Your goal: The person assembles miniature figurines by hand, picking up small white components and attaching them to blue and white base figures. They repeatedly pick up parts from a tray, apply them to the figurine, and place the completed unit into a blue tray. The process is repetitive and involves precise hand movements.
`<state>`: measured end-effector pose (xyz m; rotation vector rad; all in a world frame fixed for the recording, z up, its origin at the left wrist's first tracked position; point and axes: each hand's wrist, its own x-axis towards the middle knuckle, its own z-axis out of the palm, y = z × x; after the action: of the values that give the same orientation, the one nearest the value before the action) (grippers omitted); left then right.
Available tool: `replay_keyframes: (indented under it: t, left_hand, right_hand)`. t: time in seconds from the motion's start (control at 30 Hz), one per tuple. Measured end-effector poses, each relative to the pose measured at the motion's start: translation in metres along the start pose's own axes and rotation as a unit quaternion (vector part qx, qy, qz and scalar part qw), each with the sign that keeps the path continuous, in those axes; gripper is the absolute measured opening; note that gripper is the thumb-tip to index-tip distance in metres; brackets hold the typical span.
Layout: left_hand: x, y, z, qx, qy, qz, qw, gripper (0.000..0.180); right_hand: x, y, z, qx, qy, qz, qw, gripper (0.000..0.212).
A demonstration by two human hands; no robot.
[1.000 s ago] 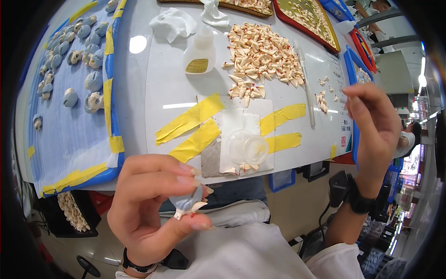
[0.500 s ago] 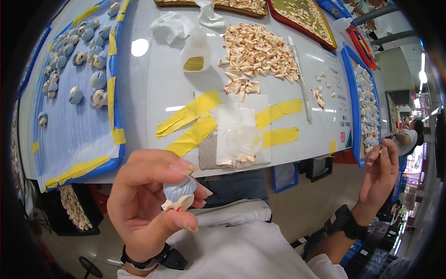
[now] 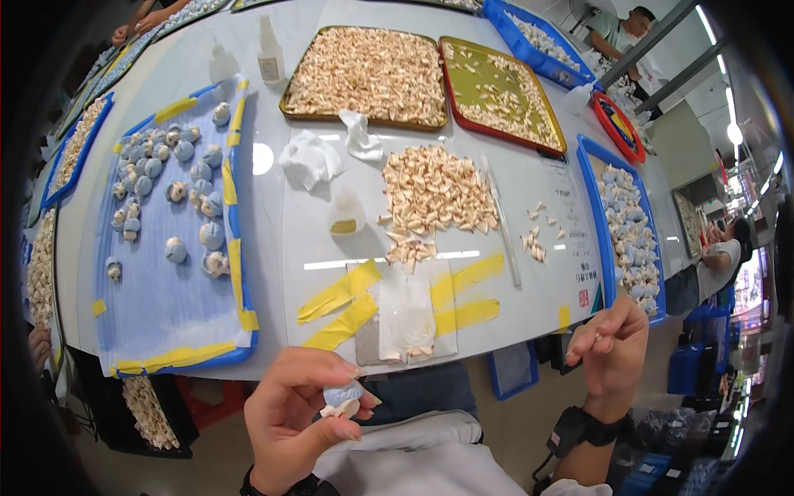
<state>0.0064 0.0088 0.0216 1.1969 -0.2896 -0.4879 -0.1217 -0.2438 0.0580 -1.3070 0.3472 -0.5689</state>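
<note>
Between the thumb and fingers of my left hand (image 3: 285,422) is a small figurine head (image 3: 341,395) with blue moulded hair and a pale underside. It is held in front of the table's near edge. My right hand (image 3: 619,343) is raised near the close end of the right blue tray (image 3: 585,165), its fingertips pinched on a tiny pale piece (image 3: 599,336). Between the hands, a white pad (image 3: 394,310) with a clear round blob on it lies on the table, flanked by yellow tape strips (image 3: 339,298). A few pale pieces rest on its near edge.
Blue-haired heads sit on a blue-lined tray (image 3: 165,322) at left. Pale pointed pieces (image 3: 438,190) are heaped mid-table beside a thin stick (image 3: 500,223), a small bottle (image 3: 347,215) and crumpled tissue (image 3: 310,159). Farther back are two trays of pieces (image 3: 364,78). Other people (image 3: 616,37) are around.
The view has shifted, showing more of the table's far side. My right hand has moved left, away from the right tray's corner. My left hand still grips the figurine head.
</note>
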Motion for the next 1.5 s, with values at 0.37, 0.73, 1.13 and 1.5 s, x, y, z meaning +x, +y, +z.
replay_keyframes:
  t: [0.37,0.73,1.13,1.5]
  left_hand:
    - [0.001,-0.001,-0.004,-0.046,-0.037,-0.007,0.998,0.047]
    - [0.002,-0.004,-0.013,-0.106,-0.104,-0.012,0.989,0.039]
    - [0.005,-0.015,-0.015,-0.046,-0.136,0.051,0.988,0.030]
    - [0.011,-0.022,-0.020,-0.019,-0.153,0.074,0.985,0.040]
  right_hand:
    - [0.014,0.000,0.030,-0.062,-0.103,-0.068,0.990,0.017]
    - [0.006,0.019,0.049,-0.204,-0.039,-0.038,0.977,0.013]
    - [0.027,0.040,0.076,-0.331,-0.129,-0.195,0.914,0.011]
    - [0.024,0.039,0.098,-0.552,-0.136,-0.300,0.766,0.017]
